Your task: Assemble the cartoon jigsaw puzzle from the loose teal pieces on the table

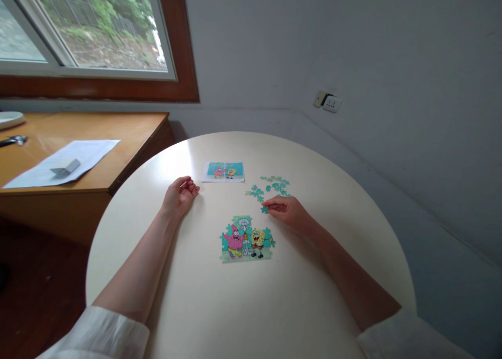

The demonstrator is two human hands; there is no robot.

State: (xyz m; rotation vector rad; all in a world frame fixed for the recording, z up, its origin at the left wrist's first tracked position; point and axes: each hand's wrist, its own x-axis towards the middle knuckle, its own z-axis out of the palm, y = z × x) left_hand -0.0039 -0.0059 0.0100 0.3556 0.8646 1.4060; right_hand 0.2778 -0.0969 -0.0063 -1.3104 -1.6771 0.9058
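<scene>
My right hand (288, 212) pinches a small teal puzzle piece (264, 210) between thumb and fingertips, above and to the right of the partly joined jigsaw puzzle (246, 240). That puzzle shows a pink starfish, a tall pale figure and a yellow sponge, with jagged top and side edges. Loose puzzle pieces (276, 185), mostly teal, are scattered just beyond my right hand, which hides some of them. On the left, my left hand (182, 194) rests on the table with its palm turned up, fingers loosely curled and holding nothing. Close by lies a reference picture (223, 172) of the characters.
All of this is on a round cream table (196, 307). A wooden desk (129, 126) at the left carries a white paper sheet (94, 149) and a small white block (66, 166). Behind stand the wall with a socket (331, 103) and a window (105, 24).
</scene>
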